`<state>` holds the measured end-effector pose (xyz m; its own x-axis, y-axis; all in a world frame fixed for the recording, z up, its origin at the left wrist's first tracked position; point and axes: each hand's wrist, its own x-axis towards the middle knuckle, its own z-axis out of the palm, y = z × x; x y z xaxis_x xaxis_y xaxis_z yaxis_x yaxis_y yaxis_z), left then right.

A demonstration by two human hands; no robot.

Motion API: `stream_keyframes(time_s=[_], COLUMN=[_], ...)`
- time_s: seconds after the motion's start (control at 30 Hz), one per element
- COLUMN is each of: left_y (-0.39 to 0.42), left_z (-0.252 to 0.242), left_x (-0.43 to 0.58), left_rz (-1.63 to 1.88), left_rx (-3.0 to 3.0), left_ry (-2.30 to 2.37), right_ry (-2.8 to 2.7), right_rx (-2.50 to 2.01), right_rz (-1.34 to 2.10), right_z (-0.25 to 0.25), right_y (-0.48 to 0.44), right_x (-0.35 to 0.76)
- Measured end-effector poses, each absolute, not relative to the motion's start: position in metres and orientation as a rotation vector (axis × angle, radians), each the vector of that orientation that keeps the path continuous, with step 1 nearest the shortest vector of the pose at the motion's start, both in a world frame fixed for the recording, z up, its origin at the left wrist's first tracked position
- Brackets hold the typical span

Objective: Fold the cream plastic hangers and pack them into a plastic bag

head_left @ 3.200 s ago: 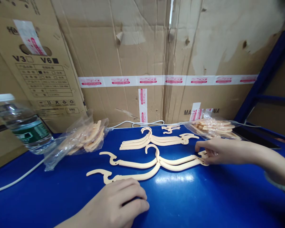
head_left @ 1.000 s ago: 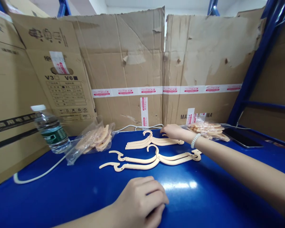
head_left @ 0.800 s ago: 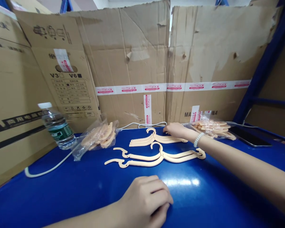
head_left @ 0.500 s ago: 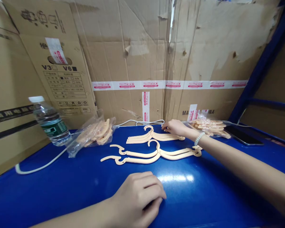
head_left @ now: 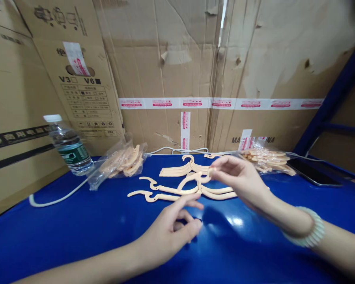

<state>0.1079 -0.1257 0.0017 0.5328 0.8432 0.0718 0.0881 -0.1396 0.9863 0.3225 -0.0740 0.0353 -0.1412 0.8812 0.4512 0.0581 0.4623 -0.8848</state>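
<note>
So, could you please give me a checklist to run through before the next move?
1. Right hand gripping the hook-shaped hanger piece: ok, held in a pinch.
2. Left hand free: ok, open with nothing visible in it.
3. Left hand apart from the front hangers: cannot tell, they overlap in this view.
4. Right ends of the front hangers in sight: not ok, mostly hidden behind the right hand.
5. Water bottle capped: ok.

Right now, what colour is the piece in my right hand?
The held piece is pale beige, in the head view.
</note>
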Motion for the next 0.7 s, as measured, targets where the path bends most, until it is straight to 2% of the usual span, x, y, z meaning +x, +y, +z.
stream_keyframes(time_s=[0.13, 0.23, 0.37, 0.5, 0.7], left_y=[-0.122, -0.117, -0.108, -0.104, -0.101], left_z=[0.001, 0.005, 0.008, 0.009, 0.012], left_x=[0.109, 0.106, 0.1, 0.098, 0.094], left_rz=[0.967, 1.09, 1.166, 1.181, 1.214], left_rx=[1.381, 1.359, 1.373, 1.356, 1.297], left_ry=[0.843, 0.871, 0.93, 0.979, 0.978], right_ry=[-1.602, -1.75, -1.999, -2.335, -2.361], right_rx=[-0.795, -0.738, -0.735, -1.152, -1.286], right_rz=[1.278, 1.281, 0.899, 0.177, 0.163], right_z=[0.016, 0.011, 0.024, 0.027, 0.004], right_y=[-0.11, -0.107, -0.066, -0.017, 0.01], right_x=[0.29, 0.283, 0.304, 0.34, 0.356])
